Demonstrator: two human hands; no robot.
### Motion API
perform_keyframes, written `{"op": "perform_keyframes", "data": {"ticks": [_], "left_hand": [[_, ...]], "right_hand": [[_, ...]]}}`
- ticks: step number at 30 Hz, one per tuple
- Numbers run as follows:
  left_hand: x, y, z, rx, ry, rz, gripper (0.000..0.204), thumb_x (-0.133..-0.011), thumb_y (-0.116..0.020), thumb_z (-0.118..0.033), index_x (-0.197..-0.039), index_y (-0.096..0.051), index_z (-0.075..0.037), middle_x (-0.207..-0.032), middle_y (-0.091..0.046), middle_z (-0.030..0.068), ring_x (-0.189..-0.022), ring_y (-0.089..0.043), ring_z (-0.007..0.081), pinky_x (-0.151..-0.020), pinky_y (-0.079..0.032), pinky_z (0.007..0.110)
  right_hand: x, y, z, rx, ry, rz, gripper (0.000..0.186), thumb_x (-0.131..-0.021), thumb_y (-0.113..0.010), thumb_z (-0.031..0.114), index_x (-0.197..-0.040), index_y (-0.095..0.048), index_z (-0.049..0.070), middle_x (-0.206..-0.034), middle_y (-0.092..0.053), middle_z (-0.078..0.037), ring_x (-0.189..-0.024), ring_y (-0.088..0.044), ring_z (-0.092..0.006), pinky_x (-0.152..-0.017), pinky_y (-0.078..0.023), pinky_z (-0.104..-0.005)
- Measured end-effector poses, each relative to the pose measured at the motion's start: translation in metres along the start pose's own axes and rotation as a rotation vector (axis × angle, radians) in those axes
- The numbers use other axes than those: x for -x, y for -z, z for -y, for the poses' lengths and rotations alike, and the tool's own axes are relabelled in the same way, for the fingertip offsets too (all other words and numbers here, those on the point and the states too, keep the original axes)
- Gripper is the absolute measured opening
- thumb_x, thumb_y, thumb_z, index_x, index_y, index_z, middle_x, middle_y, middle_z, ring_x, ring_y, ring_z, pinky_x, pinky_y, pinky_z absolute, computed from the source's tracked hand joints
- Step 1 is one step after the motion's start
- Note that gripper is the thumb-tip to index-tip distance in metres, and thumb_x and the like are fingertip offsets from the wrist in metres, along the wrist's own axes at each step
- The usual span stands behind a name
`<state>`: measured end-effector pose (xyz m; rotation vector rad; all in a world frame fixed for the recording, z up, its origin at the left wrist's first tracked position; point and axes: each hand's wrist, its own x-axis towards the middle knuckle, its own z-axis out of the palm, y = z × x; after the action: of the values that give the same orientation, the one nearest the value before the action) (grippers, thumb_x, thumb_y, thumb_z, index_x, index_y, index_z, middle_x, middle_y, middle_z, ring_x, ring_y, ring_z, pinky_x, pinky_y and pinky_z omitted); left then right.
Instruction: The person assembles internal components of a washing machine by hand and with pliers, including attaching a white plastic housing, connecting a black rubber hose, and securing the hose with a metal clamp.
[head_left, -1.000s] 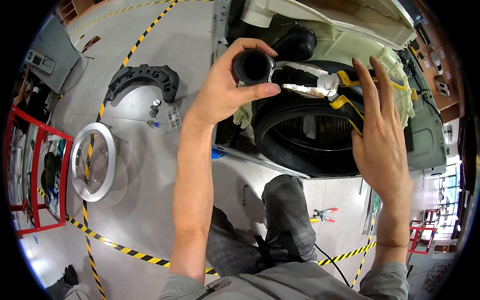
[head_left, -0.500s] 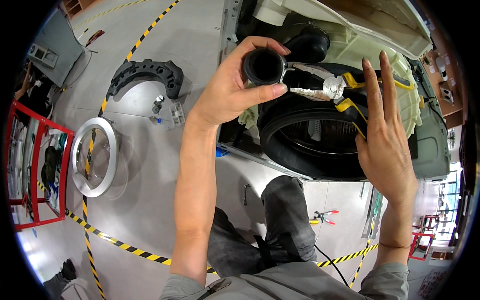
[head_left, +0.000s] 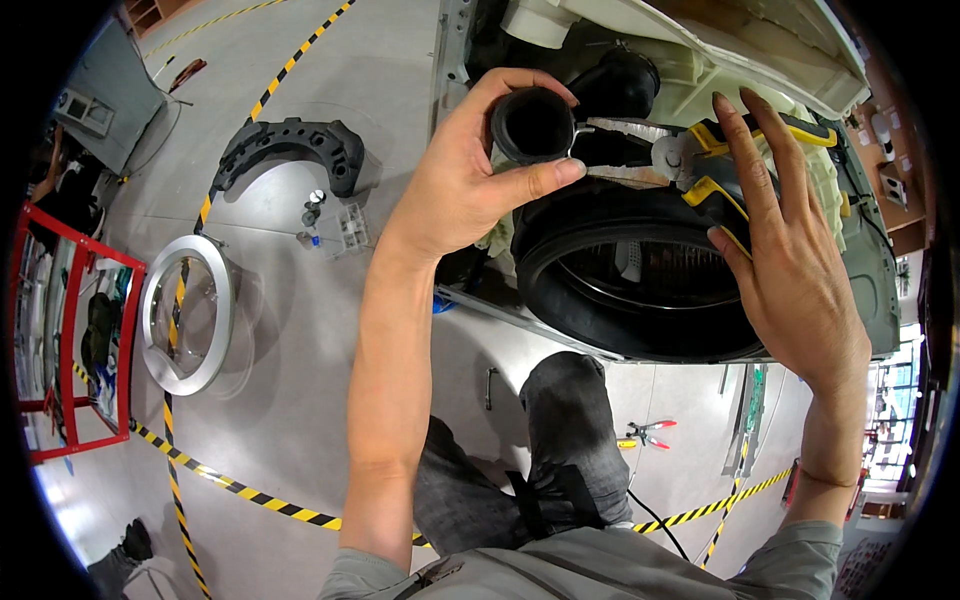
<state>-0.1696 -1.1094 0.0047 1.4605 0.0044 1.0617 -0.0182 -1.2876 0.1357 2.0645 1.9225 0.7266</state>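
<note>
My left hand (head_left: 445, 185) is wrapped round the end of a black rubber hose (head_left: 500, 128), its open mouth turned up toward me. A thin metal wire clamp (head_left: 578, 135) shows at the hose's right side, near my left thumb and fingertips. My right hand (head_left: 800, 255) holds large pliers (head_left: 672, 158) with yellow and black handles, the thumb on the near handle and the fingers over the far one. The plier jaws are spread, their tips close to the clamp; whether they touch it I cannot tell. Below them lies the black rubber door gasket (head_left: 545, 290) of a washing machine.
The machine's cabinet (head_left: 870, 300) surrounds the work. On the floor at left are a dark curved counterweight (head_left: 290, 140), a round door ring (head_left: 225, 320) and a small clear parts box (head_left: 353, 228). Red-handled pliers (head_left: 652, 434) and a metal wrench (head_left: 489, 388) lie near my knees.
My right hand has shifted right and slightly down, and the pliers' handles have spread wider. The jaws have also opened further. My left hand keeps hold of the hose, nearly unmoved.
</note>
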Motion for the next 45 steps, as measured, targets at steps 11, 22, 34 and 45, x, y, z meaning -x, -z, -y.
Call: {"op": "perform_keyframes", "data": {"ticks": [11,22,34,45], "left_hand": [[-0.004,0.000,0.007,-0.023,-0.086,0.005,0.045,-0.070,-0.075,-0.004,-0.110,-0.053,-0.003,-0.115,-0.060,0.0132,-0.107,-0.055,0.0163,-0.095,-0.040,0.029],[-0.015,-0.006,0.007,-0.011,-0.129,-0.008,0.039,-0.068,-0.076,-0.005,-0.099,-0.052,-0.005,-0.107,-0.063,0.0170,-0.101,-0.060,0.0211,-0.091,-0.045,0.032],[-0.016,-0.008,0.012,-0.008,-0.121,-0.019,0.040,-0.068,-0.075,-0.004,-0.099,-0.050,-0.005,-0.106,-0.063,0.0187,-0.098,-0.061,0.0205,-0.089,-0.046,0.030],[-0.014,-0.011,0.001,-0.124,-0.068,-0.029,0.060,-0.065,-0.079,-0.012,-0.118,-0.052,-0.002,-0.109,-0.061,0.0109,-0.102,-0.057,0.0170,-0.090,-0.044,0.028]], "right_hand": [[-0.009,-0.005,-0.011,0.019,0.070,-0.005,0.092,-0.066,-0.045,-0.019,-0.147,-0.023,0.019,-0.149,-0.020,-0.012,-0.130,-0.039,-0.0371,-0.102,-0.043,-0.0464],[-0.008,-0.009,-0.026,-0.020,0.123,-0.012,0.099,-0.060,-0.037,-0.019,-0.149,-0.018,0.019,-0.153,-0.013,-0.014,-0.134,-0.031,-0.0371,-0.106,-0.037,-0.0483],[-0.010,-0.010,-0.024,-0.053,0.157,-0.001,0.101,-0.056,-0.038,-0.019,-0.149,-0.017,0.018,-0.153,-0.013,-0.012,-0.134,-0.032,-0.0375,-0.107,-0.035,-0.0496],[-0.017,-0.010,-0.018,-0.037,0.170,-0.107,0.092,-0.061,-0.046,-0.020,-0.146,-0.026,0.011,-0.144,-0.027,-0.017,-0.129,-0.038,-0.0370,-0.103,-0.040,-0.0465]]}}
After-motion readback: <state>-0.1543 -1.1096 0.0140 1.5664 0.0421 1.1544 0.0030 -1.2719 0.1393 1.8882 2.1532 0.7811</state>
